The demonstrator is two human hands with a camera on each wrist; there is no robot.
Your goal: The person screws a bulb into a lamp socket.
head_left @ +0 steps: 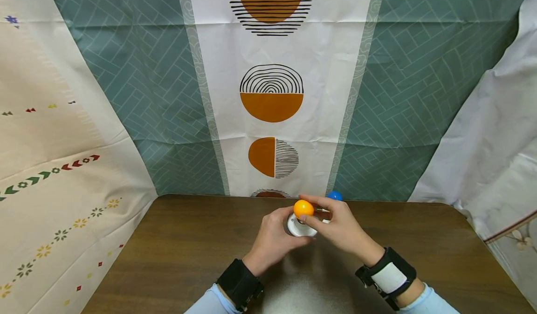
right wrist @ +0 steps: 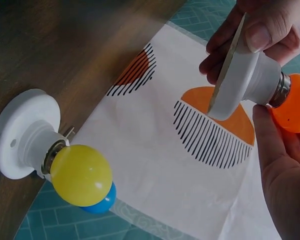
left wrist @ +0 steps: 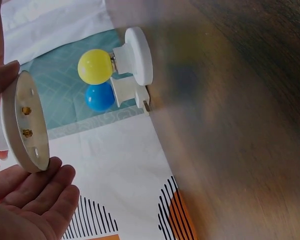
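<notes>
My left hand (head_left: 274,237) grips the rim of a round white lamp holder (head_left: 299,228), lifted above the table. Its hollow underside with two brass screws shows in the left wrist view. An orange light bulb (head_left: 303,208) sits at the holder's socket, its metal base partly visible in the right wrist view. My right hand (head_left: 340,223) holds this bulb between thumb and fingers. Beyond the right hand stands a second white lamp holder (right wrist: 27,135) with a yellow bulb (right wrist: 81,175) in it; the hand mostly hides it in the head view.
A blue bulb (left wrist: 100,96) in another white holder (left wrist: 127,91) stands beside the yellow one, near the table's back edge. The brown wooden table (head_left: 189,244) meets a patterned cloth (head_left: 268,165) hung behind it. Pale cloths hang at both sides.
</notes>
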